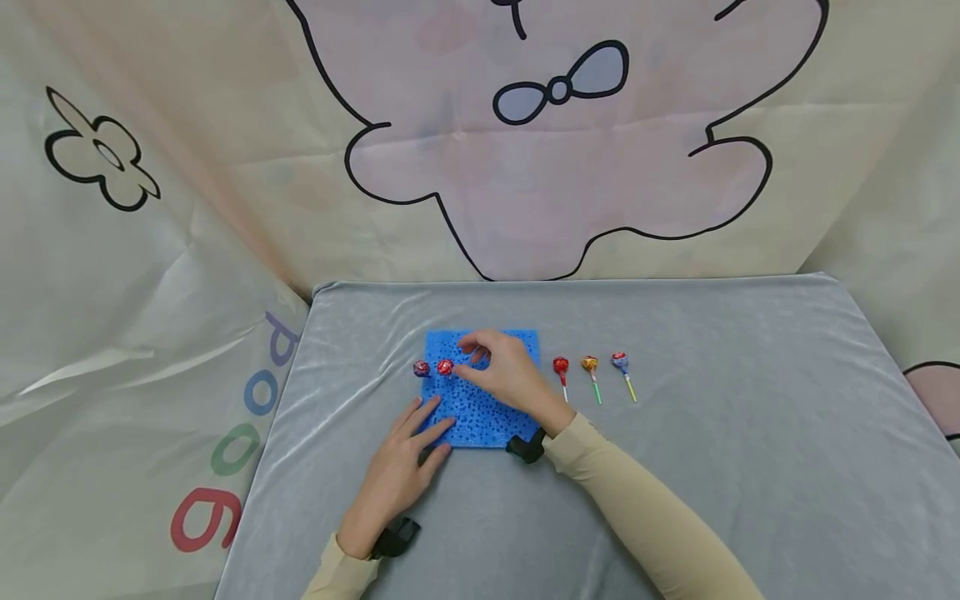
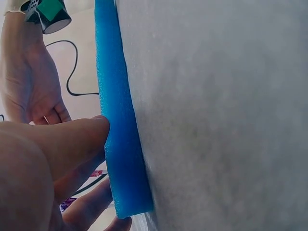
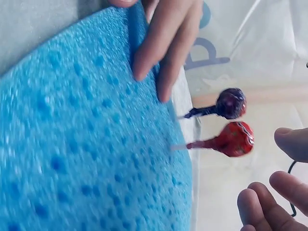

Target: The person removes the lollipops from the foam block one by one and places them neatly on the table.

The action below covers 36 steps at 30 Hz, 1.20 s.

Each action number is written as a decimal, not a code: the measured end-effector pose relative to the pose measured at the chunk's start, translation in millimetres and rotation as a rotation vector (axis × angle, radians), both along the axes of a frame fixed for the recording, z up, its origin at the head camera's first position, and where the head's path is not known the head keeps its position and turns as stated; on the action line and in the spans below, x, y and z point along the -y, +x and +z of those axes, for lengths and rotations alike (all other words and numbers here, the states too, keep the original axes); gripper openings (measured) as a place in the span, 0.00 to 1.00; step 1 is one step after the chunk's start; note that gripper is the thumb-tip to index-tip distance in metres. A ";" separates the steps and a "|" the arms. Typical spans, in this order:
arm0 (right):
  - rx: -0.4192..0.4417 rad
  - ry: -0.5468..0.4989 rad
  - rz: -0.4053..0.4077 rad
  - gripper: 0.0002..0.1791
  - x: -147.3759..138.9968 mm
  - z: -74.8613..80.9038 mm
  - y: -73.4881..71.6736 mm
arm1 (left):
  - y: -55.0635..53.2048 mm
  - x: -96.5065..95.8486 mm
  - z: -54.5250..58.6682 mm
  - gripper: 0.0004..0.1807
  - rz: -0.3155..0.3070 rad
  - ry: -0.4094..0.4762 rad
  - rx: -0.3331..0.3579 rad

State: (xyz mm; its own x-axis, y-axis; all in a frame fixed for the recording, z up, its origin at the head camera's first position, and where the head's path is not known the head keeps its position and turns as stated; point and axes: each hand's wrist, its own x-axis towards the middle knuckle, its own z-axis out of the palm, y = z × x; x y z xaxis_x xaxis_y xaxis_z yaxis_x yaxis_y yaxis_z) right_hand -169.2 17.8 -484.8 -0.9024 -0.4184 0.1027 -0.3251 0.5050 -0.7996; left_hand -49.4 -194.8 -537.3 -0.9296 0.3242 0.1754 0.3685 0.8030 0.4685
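A blue foam block (image 1: 483,429) with a pitted top lies on the table. Near its far left side two wrapped lollipops, one dark purple (image 3: 231,103) and one red (image 3: 236,139), stand upright with their sticks in the foam. My left hand (image 1: 401,467) rests on the block's left edge with spread fingers; its thumb (image 2: 91,132) touches the side of the foam. Above the block is my right hand (image 1: 506,371), just right of the red lollipop. In the right wrist view its fingers (image 3: 255,207) are apart from that candy and hold nothing.
Right of the foam, three more lollipops lie in a row: a red one (image 1: 561,367), an orange one (image 1: 590,364) and a blue-and-red one (image 1: 620,362). Grey cloth (image 1: 720,433) covers the table. A printed curtain (image 1: 660,192) hangs behind it.
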 end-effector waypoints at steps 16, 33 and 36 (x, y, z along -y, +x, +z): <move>-0.020 0.055 0.058 0.22 19.3 -12.9 2.5 | -1.1 -0.9 0.4 0.23 -0.001 -0.006 0.025; -0.079 0.031 0.051 0.17 24.6 -13.8 3.9 | -0.5 -1.0 0.5 0.23 0.006 -0.005 0.036; -0.082 0.010 0.046 0.17 25.1 -11.7 4.0 | -0.5 -0.5 -0.1 0.23 0.007 -0.005 0.036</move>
